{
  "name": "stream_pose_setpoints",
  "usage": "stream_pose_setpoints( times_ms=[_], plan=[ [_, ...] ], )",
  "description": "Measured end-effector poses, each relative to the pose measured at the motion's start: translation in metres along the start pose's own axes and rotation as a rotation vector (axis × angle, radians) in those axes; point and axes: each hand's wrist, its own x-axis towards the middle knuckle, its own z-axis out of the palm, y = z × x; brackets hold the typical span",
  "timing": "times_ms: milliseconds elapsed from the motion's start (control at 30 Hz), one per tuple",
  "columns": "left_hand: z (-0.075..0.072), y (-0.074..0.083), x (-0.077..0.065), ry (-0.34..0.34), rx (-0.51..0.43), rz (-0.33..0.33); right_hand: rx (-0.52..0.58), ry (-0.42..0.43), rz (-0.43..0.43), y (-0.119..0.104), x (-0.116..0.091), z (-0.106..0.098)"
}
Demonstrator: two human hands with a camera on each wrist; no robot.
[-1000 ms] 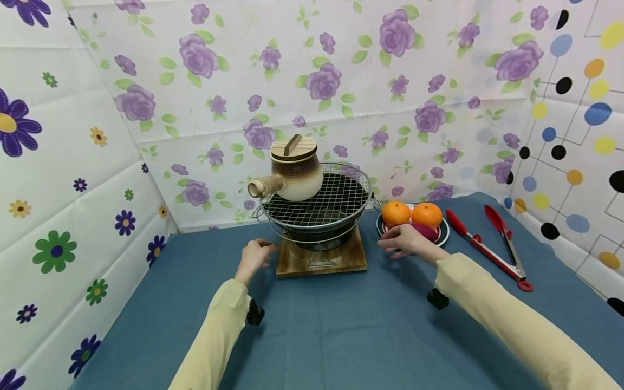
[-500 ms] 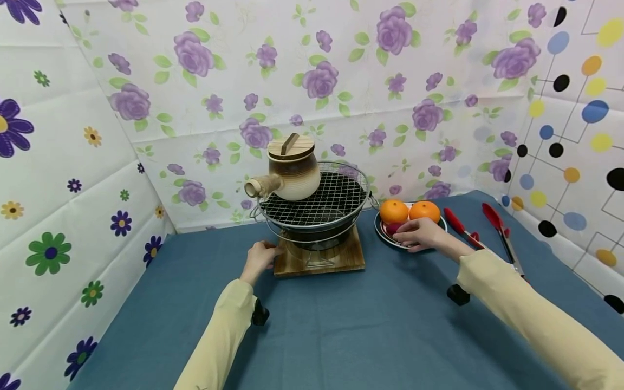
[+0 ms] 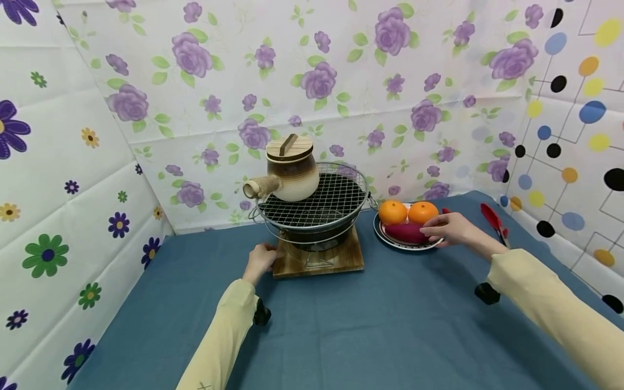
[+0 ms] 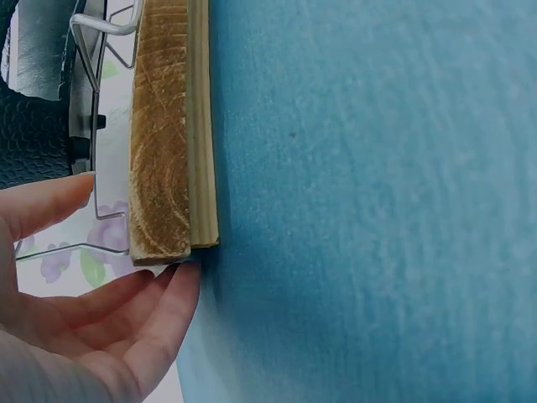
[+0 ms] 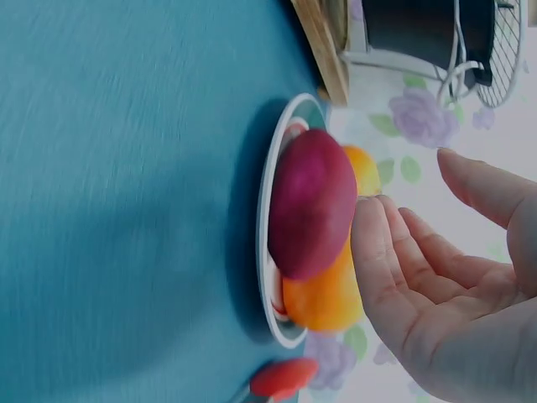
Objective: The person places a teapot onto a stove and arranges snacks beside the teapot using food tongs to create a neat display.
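My left hand (image 3: pixel 259 261) is at the left edge of the wooden board (image 4: pixel 159 143). Its fingertips touch the board's end, while the thumb stands apart from the wood. The board carries a round grill with a wire rack (image 3: pixel 331 200). On the rack sits a brown-and-cream clay pot (image 3: pixel 294 179) with a wooden lid and a side handle. My right hand (image 3: pixel 453 228) hovers at the right of a plate (image 3: pixel 407 247), fingers loosely bent beside a purple sweet potato (image 5: pixel 312 206). Whether they touch it cannot be told. Two oranges (image 3: pixel 392 212) lie behind the sweet potato.
Red-tipped tongs (image 3: pixel 491 216) lie right of the plate, partly hidden by my right arm; another red tip (image 5: pixel 284 378) shows beside the plate. A blue cloth (image 3: pixel 317 330) covers the table. Floral and dotted sheets stand behind and at both sides.
My right hand has moved right, from the plate's front left across the sweet potato to its right end. My left hand has come in to the board's left edge and stayed there.
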Motion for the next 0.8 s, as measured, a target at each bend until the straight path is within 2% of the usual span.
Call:
stream_pose_setpoints(
  times_ms=[167, 433, 600, 800],
  plan=[
    [0.002, -0.003, 0.002, -0.004, 0.013, -0.023, 0.003, 0.007, -0.002, 0.007, -0.005, -0.013],
    [0.002, -0.005, -0.002, -0.003, 0.054, 0.002, -0.001, 0.007, -0.013, 0.013, -0.01, -0.026],
    [0.002, -0.004, -0.007, -0.017, 0.043, -0.005, -0.023, 0.005, -0.02, 0.017, -0.013, -0.032],
    [0.002, -0.007, -0.009, -0.021, -0.017, -0.018, -0.028, 0.019, -0.007, 0.022, -0.015, -0.041]
  ],
)
